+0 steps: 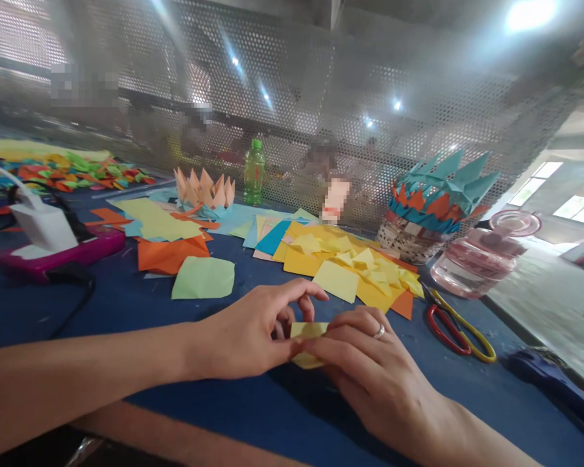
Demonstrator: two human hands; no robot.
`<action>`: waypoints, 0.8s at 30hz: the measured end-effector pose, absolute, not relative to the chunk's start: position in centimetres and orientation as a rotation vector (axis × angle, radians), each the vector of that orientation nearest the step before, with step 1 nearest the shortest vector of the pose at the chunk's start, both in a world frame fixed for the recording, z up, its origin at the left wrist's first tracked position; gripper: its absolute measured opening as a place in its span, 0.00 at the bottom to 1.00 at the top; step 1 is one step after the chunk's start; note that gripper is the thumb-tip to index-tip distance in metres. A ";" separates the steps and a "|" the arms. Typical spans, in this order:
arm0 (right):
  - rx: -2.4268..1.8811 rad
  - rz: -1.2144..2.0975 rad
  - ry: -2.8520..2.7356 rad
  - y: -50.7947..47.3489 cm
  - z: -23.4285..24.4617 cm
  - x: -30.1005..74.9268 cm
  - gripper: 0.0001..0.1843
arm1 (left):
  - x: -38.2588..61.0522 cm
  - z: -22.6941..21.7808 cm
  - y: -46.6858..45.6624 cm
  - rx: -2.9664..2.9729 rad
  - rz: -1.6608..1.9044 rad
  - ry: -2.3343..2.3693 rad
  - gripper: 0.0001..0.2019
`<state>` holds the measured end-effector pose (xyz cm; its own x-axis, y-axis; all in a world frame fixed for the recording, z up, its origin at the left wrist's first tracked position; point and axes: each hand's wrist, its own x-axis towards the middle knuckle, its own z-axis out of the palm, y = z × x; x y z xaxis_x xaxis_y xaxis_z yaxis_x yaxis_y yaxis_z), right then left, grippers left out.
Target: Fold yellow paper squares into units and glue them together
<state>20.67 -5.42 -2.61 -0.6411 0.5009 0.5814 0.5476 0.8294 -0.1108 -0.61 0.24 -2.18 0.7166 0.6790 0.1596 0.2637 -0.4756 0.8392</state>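
Observation:
Between my two hands is a small piece of yellow paper (309, 332), partly folded and close above the blue tabletop. My left hand (257, 331) has its thumb on the paper's left part, with the index finger arched over it. My right hand (374, 363), a ring on one finger, grips the paper's right side and hides that end. Just beyond lie a pale yellow square sheet (337, 281) and a pile of folded yellow paper pieces (365, 259). Left of these is a light green square sheet (203, 277).
Red-and-yellow-handled scissors (460, 331), a pink bottle (477, 263) and a dark blue tool (555, 386) are at the right. Folded-paper crowns (204, 191) and a green bottle (255, 172) stand farther back. A magenta power strip (92, 250) lies left, before a perforated metal screen (282, 84).

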 end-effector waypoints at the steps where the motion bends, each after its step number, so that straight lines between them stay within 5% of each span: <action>1: -0.740 -0.123 -2.386 -5.4 -2.7 20.7 0.12 | -0.6 -2.2 0.2 2.067 0.609 0.724 0.23; 14: -0.816 -0.113 -2.419 -4.4 -3.1 21.7 0.12 | -1.2 -2.2 0.3 2.613 0.732 0.692 0.06; 24: -0.907 0.165 -2.549 -4.9 -2.1 21.7 0.10 | -1.7 -1.4 0.2 2.810 0.569 0.228 0.15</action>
